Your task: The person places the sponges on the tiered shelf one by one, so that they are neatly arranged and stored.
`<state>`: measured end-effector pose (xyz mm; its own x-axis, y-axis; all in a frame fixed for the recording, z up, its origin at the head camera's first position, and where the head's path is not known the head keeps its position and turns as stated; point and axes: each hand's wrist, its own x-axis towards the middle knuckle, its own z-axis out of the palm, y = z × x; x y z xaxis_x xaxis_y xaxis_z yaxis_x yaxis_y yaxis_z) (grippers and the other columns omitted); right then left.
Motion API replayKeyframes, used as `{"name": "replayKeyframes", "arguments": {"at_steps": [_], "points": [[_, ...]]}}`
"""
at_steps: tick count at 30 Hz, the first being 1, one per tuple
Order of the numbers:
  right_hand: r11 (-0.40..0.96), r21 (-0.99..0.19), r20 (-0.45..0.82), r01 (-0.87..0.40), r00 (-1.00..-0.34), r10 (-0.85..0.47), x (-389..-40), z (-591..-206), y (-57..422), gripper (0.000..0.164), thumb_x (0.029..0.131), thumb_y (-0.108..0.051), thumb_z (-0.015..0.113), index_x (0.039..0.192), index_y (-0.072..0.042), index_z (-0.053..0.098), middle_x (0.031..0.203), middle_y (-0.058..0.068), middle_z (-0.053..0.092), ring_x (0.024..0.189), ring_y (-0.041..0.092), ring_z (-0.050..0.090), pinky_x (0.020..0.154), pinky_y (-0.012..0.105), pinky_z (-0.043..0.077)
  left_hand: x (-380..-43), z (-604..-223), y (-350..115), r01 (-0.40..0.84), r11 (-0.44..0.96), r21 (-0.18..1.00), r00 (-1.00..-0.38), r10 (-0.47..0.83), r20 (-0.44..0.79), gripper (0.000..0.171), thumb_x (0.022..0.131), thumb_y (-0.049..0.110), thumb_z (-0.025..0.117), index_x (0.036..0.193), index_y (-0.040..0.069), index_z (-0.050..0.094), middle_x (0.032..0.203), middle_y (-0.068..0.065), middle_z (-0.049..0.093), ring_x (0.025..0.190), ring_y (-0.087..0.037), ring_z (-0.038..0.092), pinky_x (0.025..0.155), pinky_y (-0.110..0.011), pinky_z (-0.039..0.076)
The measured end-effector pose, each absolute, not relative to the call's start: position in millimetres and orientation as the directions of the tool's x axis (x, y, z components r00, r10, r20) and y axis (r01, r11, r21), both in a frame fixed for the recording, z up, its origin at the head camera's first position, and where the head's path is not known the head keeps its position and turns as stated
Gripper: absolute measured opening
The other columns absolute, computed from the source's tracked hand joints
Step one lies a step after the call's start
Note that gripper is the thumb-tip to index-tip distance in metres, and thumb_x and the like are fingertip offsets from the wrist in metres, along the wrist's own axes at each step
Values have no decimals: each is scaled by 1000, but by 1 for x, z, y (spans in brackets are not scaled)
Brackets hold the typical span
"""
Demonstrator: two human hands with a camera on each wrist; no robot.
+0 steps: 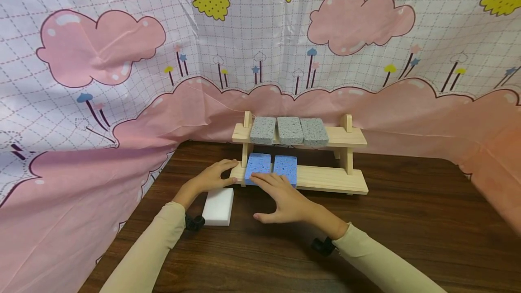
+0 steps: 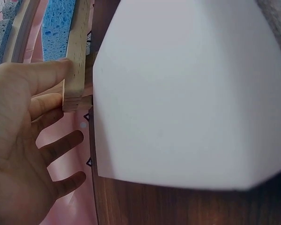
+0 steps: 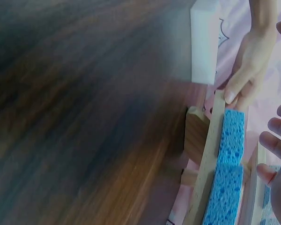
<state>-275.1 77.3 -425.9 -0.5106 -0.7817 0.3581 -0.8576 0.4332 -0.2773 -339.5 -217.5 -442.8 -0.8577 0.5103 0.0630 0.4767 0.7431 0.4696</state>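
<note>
A two-tier wooden shelf (image 1: 330,175) stands on the table. My left hand (image 1: 210,177) is at the left end of its lower board, thumb at the front and forefinger behind, holding that end; the other fingers spread apart in the left wrist view. Two blue sponges (image 1: 258,165) lie side by side on the lower board. My right hand (image 1: 286,200) hovers in front of them, fingers extended and holding nothing; in the head view it overlaps their front edges. A white foam block (image 1: 218,207) lies on the table beneath and beside my left wrist.
Three grey speckled sponges (image 1: 290,130) sit in a row on the upper board, left of its right-hand upright. The dark wooden table (image 1: 407,229) extends to the right. A pink and white printed cloth (image 1: 281,96) hangs behind the shelf and along the sides.
</note>
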Motion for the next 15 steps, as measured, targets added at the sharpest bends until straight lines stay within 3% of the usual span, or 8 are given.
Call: {"name": "replayKeyframes", "arguments": {"at_steps": [15], "points": [[421, -213, 310, -882, -470, -827, -268, -439, 55, 93, 87, -58, 71, 161, -16, 31, 163, 5, 38, 137, 20, 44, 102, 50, 43, -339, -441, -218, 483, 740, 467, -853, 518, 63, 66, 102, 32, 62, 156, 2, 39, 157, -23, 41, 144, -49, 40, 113, -68, 34]]}}
